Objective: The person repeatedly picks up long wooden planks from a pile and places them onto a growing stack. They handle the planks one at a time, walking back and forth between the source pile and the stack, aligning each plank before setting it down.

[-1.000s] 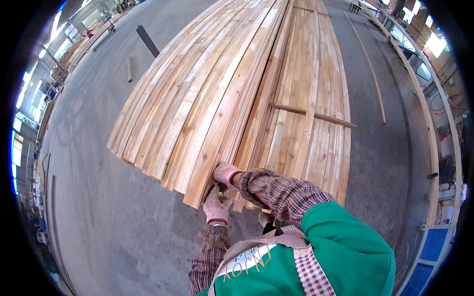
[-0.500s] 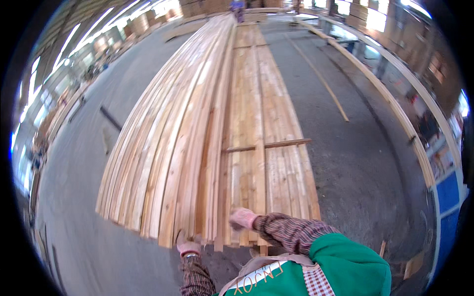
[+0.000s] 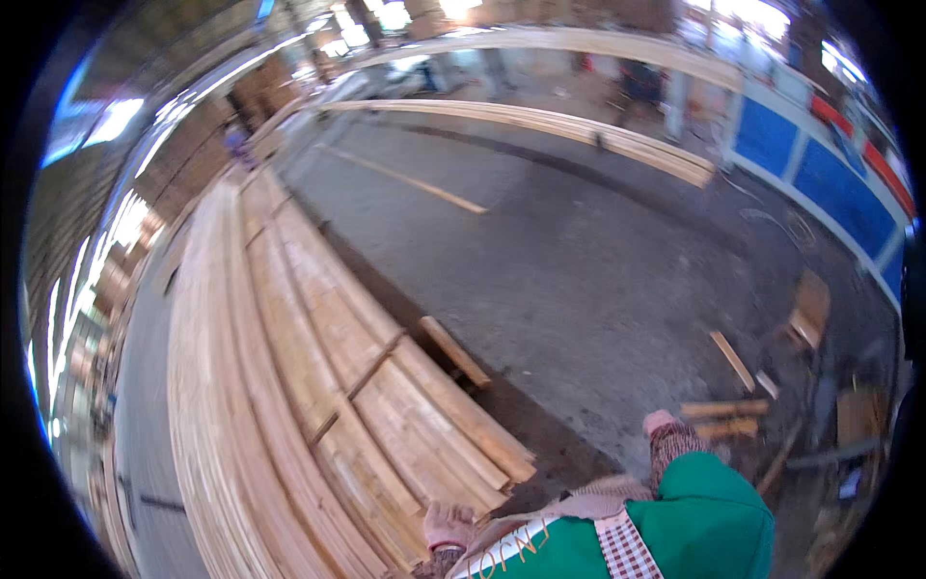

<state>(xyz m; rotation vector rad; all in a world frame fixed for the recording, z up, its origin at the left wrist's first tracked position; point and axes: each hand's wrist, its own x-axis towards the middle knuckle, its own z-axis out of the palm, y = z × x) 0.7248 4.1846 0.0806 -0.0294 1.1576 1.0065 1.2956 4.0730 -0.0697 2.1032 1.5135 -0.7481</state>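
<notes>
My left hand [image 3: 449, 526], in a pinkish glove, is at the near end of a long stack of pale wooden boards [image 3: 395, 410]. Its fingers are blurred, and whether they grip a board is unclear. Out past the stack's right side, my right hand [image 3: 660, 422] hangs over the floor, also gloved. It looks rounded into a loose fist, and nothing shows in it. Thin cross strips [image 3: 374, 365] lie across the boards.
A short wood block [image 3: 454, 351] juts out beside the stack. Several offcuts [image 3: 725, 409] lie on the concrete floor at right, near a brown box-like piece [image 3: 808, 307]. Long beams [image 3: 540, 121] and blue panels [image 3: 820, 174] stand farther off. A person [image 3: 237, 145] is at the stack's far end.
My view has swung to the right, so the stack now lies at left. My right hand has left the boards and moved out to the right. My left hand stays near the board ends.
</notes>
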